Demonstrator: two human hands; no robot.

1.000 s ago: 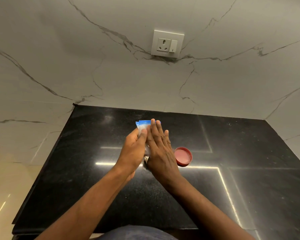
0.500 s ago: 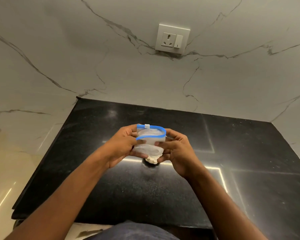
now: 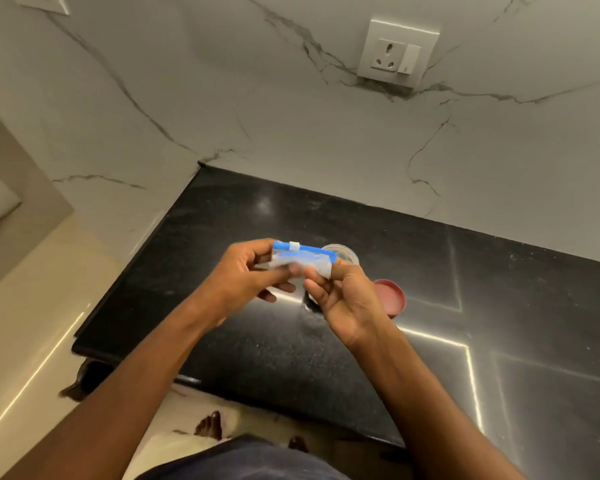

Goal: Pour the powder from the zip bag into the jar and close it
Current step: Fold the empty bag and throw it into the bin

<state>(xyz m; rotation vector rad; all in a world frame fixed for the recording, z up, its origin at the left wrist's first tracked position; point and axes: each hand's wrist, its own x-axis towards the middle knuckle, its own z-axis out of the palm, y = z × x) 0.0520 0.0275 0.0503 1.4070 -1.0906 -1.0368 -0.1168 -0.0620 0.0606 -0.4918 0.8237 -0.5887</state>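
Since half a second ago, both hands have tipped the clear blue-zipped plastic bag [image 3: 300, 260] sideways – left hand [image 3: 246, 277] and right hand [image 3: 343, 296] each pinch an end, above the black stone worktop [image 3: 499, 306], the clear round jar [image 3: 342, 253] just behind, red round lid [image 3: 390, 297] beside

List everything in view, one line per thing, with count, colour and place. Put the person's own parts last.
zip bag: one, clear with a blue zip strip, held above the counter in both hands.
jar: one, clear, lid off, on the counter just behind the bag.
lid: one, red, on the counter right of the right hand.
counter: one, black, speckled.
wall socket: one, white, on the marble wall.
left hand: grip on the bag's left end.
right hand: grip on the bag's right end.
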